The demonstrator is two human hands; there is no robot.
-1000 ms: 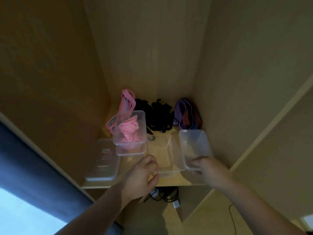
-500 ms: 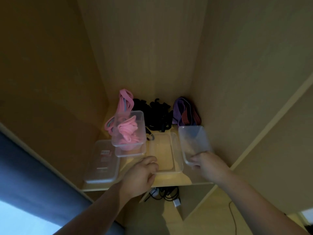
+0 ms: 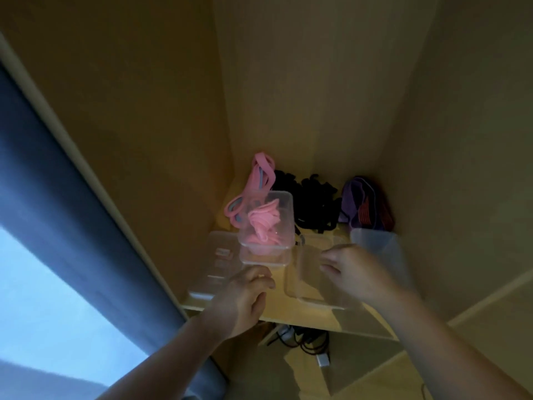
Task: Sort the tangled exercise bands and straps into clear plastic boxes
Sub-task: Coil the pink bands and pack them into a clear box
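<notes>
A clear box [image 3: 266,223] with pink bands in it stands on the shelf, stacked on another clear piece. Behind it lie a pink band [image 3: 261,174], a heap of black straps [image 3: 311,203] and a purple band [image 3: 364,203]. An empty clear box [image 3: 377,246] stands at the right wall. A shallow clear tray [image 3: 302,281] lies in the middle. My right hand [image 3: 354,272] hovers over that tray, its relaxed fingers pointing left and holding nothing. My left hand [image 3: 245,298] is curled at the shelf's front, just below the pink box, with nothing in it.
A clear lid [image 3: 215,264] lies flat at the shelf's left. Wooden walls close in the shelf on the left, back and right. Cables and a plug [image 3: 311,342] lie on the floor below. A blue curtain [image 3: 72,226] hangs at the left.
My right hand has let go of the empty box at the right and moved left over the middle tray. My left hand has drifted left, away from the tray's edge.
</notes>
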